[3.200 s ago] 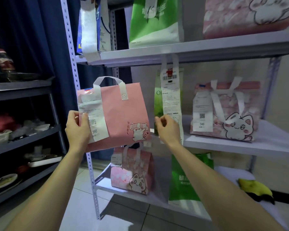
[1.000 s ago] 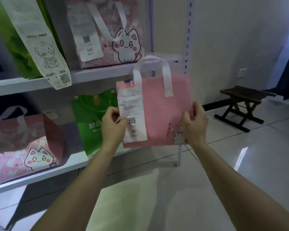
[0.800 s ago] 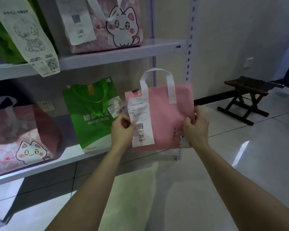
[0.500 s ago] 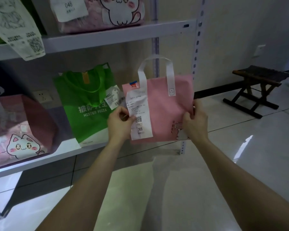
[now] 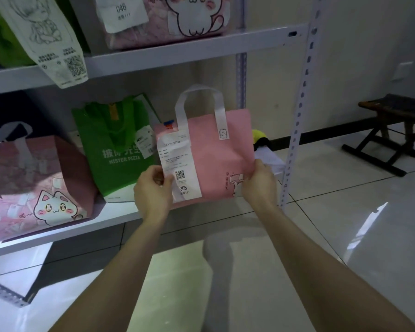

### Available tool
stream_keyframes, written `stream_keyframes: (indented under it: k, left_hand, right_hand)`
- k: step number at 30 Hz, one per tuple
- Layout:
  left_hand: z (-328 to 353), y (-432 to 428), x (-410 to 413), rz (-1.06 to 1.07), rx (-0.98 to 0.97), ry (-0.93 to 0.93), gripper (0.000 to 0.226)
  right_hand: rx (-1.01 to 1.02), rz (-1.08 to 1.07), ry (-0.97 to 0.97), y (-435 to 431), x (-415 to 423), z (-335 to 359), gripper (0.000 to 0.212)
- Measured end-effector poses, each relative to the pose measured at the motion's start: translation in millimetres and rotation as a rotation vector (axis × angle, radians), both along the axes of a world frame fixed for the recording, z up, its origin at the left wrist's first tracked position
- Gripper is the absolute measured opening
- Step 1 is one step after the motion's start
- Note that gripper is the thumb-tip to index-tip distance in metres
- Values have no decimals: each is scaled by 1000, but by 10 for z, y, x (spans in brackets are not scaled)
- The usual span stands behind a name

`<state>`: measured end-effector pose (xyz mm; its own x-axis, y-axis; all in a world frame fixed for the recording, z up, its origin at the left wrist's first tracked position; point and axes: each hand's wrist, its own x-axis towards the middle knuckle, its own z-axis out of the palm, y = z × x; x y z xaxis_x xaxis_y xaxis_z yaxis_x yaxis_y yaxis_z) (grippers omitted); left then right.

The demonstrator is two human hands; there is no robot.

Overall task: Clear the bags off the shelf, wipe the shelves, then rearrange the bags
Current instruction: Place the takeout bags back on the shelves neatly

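I hold a flat pink bag [image 5: 216,159] with white handles and a receipt numbered 366, upright at the front of the bottom shelf [image 5: 58,238]. My left hand [image 5: 153,190] grips its lower left corner over the receipt. My right hand [image 5: 259,185] grips its lower right corner. Just left of it a green pizza bag [image 5: 113,152] stands on the same shelf, and a pink cat bag [image 5: 34,188] sits further left. On the shelf above [image 5: 153,58] are another pink cat bag [image 5: 173,17] tagged 046 and a green bag [image 5: 3,32] with a long receipt.
The shelf's white perforated post [image 5: 297,121] rises just right of the held bag. A yellow and black object [image 5: 260,138] lies behind the bag on the shelf. A dark wooden stool [image 5: 393,130] stands on the glossy tiled floor [image 5: 345,236] at the right.
I carried the pink bag from the upper left of the rack down to the right end of the bottom shelf. Over the last second it sank lower and closer to the green bag.
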<state>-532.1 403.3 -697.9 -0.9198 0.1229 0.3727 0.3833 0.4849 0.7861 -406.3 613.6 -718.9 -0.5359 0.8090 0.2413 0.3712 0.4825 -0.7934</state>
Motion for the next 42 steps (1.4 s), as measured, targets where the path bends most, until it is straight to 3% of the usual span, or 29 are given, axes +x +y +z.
stream_keyframes:
  k: [2, 6, 12, 14, 19, 24, 28, 32, 37, 42]
  left_hand:
    - [-30, 7, 14, 11, -33, -1, 11]
    - [-108, 49, 10, -35, 15, -69, 26]
    - [-168, 114, 21, -141, 33, -65, 52]
    - [-162, 113, 25, -170, 34, -83, 55]
    - [20, 33, 64, -160, 28, -51, 58]
    - [424, -296, 176, -259, -14, 73, 49]
    - [857, -476, 237, -273, 43, 228, 43]
    - [1495, -335, 190, -264, 83, 400, 35]
    - [2281, -68, -58, -223, 118, 491, 46]
    - [2835, 210, -463, -182, 150, 218, 92]
  right_hand:
    - [87, -107, -109, 27, -11, -58, 20]
    - [-44, -36, -13, -2, -75, -101, 25]
    - [-107, 109, -25, 35, -84, -91, 77]
    - [-88, 95, -35, 45, -38, -66, 84]
    - [-25, 30, 16, 106, 138, 173, 70]
    - [63, 70, 244, 21, 395, 556, 45]
    - [128, 130, 397, -242, 288, 988, 35]
    - [321, 219, 476, -324, -108, 1692, 33]
    - [387, 173, 524, -201, -542, 2582, 56]
    - [143, 96, 361, 136, -784, 3167, 89]
